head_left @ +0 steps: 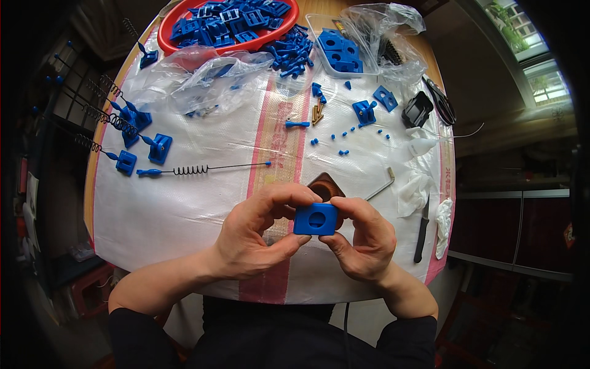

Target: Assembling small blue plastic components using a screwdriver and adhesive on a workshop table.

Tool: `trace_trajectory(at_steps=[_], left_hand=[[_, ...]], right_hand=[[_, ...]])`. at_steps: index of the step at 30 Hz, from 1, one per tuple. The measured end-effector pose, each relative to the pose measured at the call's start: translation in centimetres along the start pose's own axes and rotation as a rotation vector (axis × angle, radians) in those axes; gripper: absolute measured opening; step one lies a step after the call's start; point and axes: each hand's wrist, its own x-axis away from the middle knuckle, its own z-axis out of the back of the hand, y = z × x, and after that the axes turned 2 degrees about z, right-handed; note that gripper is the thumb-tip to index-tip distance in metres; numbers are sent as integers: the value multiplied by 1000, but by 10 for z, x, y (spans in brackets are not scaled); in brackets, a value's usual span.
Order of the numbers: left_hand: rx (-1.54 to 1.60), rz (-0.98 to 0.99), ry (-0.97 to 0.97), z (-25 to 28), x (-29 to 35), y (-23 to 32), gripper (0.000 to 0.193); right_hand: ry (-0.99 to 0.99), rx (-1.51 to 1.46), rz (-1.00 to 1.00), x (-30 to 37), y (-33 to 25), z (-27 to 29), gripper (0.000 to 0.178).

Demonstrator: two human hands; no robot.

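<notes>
Between my two hands I hold up a small blue plastic block (304,226) with a round hole in its face. My left hand (255,230) pinches its left side, thumb below and fingers on top. On the opposite side my right hand (364,237) grips it the same way. Just behind the block, partly hidden by it and my fingers, sits a brown square holder (326,183) with a round recess. A bent metal hex key (382,184) lies beyond my right hand. Farther left rests a black spring rod (206,168) with blue ends.
A red basin (289,27) heaped with blue parts stands at the back, near a clear tub (312,46) of blue plates. Spring-and-block assemblies (161,147) lie at left. A knife (421,237), scissors (444,104) and a black box (418,109) are along the right. Tiny blue pieces lie scattered mid-table.
</notes>
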Motion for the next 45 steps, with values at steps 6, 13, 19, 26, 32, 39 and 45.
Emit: trace_trajectory(at_steps=[6,13,19,26,32,39,45], left_hand=[[-47,-46,-23,1,-1,1,56],[-59,25,-17,0,1,3,58],[-140,-60,-20,3,-1,-3,57],[-155,-26,-2,4,-1,-3,53],[-136,-46,-3,4,-2,-4,52],[-202,-128,32,3,-2,-8,49],[-135,-62,29,2,0,-8,47]], right_hand=[[-24,50,48,-4,-3,2,55],[-47,72,71,-6,-5,3,54],[-40,23,50,-5,-4,1,55],[-41,-41,16,-4,-2,3,55],[-53,-71,21,-5,-2,3,54],[-28,-73,6,-2,-1,0,55],[-13,-112,17,-2,0,-1,57]])
